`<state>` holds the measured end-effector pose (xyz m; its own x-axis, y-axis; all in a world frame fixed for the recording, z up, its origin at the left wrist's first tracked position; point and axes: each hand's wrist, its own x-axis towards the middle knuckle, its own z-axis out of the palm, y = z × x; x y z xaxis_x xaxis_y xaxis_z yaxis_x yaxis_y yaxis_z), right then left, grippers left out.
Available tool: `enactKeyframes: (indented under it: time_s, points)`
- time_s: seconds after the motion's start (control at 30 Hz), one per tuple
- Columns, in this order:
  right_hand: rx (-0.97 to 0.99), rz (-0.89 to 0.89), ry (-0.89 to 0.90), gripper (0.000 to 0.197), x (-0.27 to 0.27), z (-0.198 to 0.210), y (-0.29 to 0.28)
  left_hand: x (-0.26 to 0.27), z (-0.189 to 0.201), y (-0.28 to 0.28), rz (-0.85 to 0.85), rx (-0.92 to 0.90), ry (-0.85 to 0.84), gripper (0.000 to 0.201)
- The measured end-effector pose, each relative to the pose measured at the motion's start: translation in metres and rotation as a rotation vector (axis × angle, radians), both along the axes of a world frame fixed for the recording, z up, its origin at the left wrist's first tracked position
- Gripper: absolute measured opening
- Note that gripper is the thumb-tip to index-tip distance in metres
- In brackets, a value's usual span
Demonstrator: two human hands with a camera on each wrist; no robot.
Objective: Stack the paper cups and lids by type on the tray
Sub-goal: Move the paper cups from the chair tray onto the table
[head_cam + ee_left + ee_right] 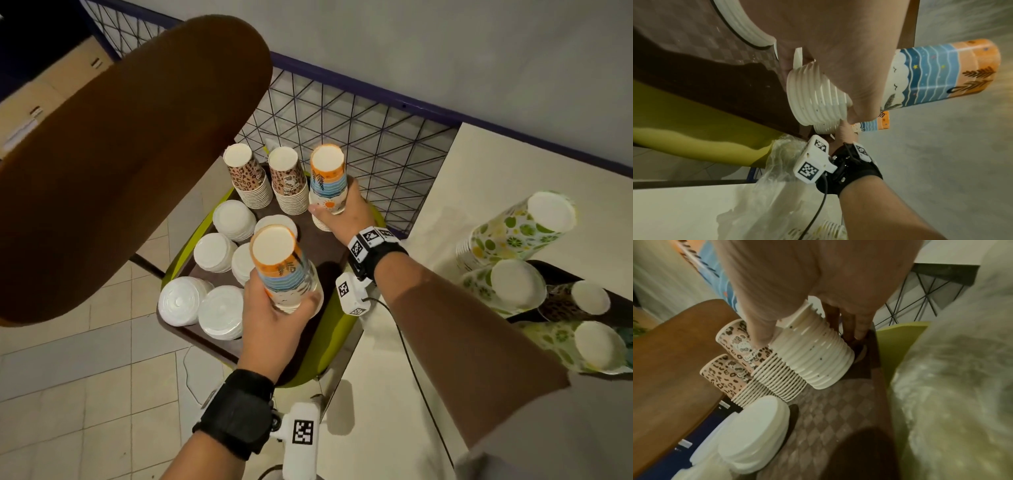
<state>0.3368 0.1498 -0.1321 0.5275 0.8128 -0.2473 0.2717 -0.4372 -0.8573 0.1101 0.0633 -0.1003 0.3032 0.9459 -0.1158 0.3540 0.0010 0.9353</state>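
My left hand grips a stack of orange-and-blue paper cups, upside down and tilted, above the middle of the brown tray. In the left wrist view the same cup stack lies across my palm. My right hand grips a second orange-and-blue stack at the tray's back right, its lowest rims close to the tray surface. Two leopard-print cup stacks stand beside it. Several stacks of white lids fill the tray's left half.
The tray rests on a green chair. A brown chair back looms at the left. A wire grid fence runs behind. On the white table at the right, lime-print cup stacks lie on another tray.
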Motion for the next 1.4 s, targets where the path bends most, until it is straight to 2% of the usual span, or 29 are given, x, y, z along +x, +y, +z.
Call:
enactKeyframes:
  time_s: [0.1,0.33,0.43,0.57,0.67,0.83,0.93,1.0,1.1,1.2,1.4]
  points:
    - [0.011,-0.001,-0.066,0.096,-0.005,0.000,-0.003,-0.002,0.009,0.000,0.006,0.022,-0.023,0.069]
    - [0.009,0.114,-0.213,0.079,-0.020,0.007,-0.007,-0.010,0.019,-0.005,0.032,0.037,-0.062,0.066]
    - [0.008,0.063,-0.181,0.080,-0.024,0.009,-0.010,-0.016,0.020,-0.005,0.035,0.051,-0.036,0.063]
    - [0.109,-0.048,-0.115,0.092,-0.025,0.023,-0.028,-0.024,0.029,-0.009,0.029,0.041,-0.029,0.064]
    - [0.219,-0.132,-0.032,0.086,-0.025,0.040,-0.066,-0.033,0.038,-0.013,-0.012,0.027,-0.045,0.060]
    - [0.293,-0.112,0.097,0.079,-0.044,0.071,-0.180,-0.040,0.055,-0.034,-0.115,-0.034,-0.065,0.060]
    - [0.300,-0.155,-0.021,0.071,-0.061,0.072,-0.247,-0.032,0.057,-0.050,-0.170,-0.073,-0.067,0.059]
    - [0.234,-0.179,-0.040,0.077,-0.060,0.061,-0.281,-0.022,0.055,-0.062,-0.212,-0.110,-0.062,0.060]
    - [0.134,-0.250,-0.003,0.079,-0.047,0.047,-0.316,-0.001,0.050,-0.080,-0.295,-0.149,-0.029,0.059]
    - [0.121,-0.316,-0.032,0.072,-0.033,0.035,-0.337,0.019,0.038,-0.097,-0.379,-0.159,-0.014,0.065]
    - [0.152,-0.301,0.095,0.073,-0.014,0.021,-0.345,0.049,0.001,-0.120,-0.368,-0.184,0.014,0.068]
